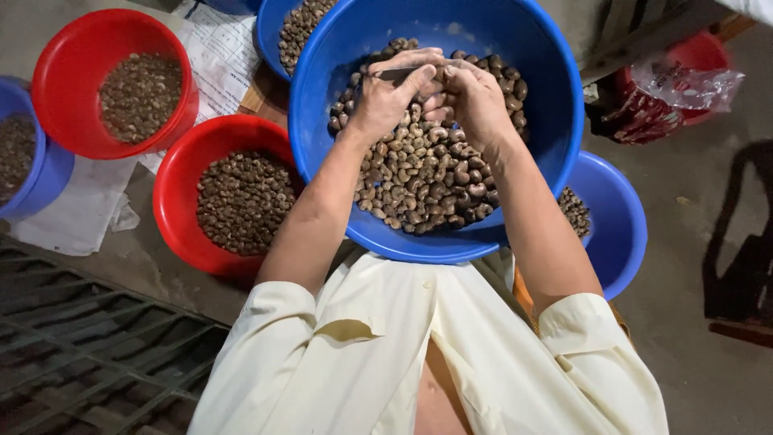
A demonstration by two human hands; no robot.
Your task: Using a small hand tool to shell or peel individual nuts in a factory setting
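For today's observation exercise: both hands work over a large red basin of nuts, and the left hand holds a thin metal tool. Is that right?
Not quite. The head view shows the basin under the hands is blue, not red. The left hand holds the thin metal tool, with the right hand beside it.

nut hidden between hands, far-left blue bowl (24, 161) cropped

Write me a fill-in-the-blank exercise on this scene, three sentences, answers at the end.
1. Both hands, the left hand and the right hand, work together over a large ____ basin of brown nuts.
2. The left hand holds a thin metal tool, while the right hand pinches a single ____.
3. To the person's left stand two ____ bowls, a near one and a far one, also filled with nuts.

Missing words: blue; nut; red
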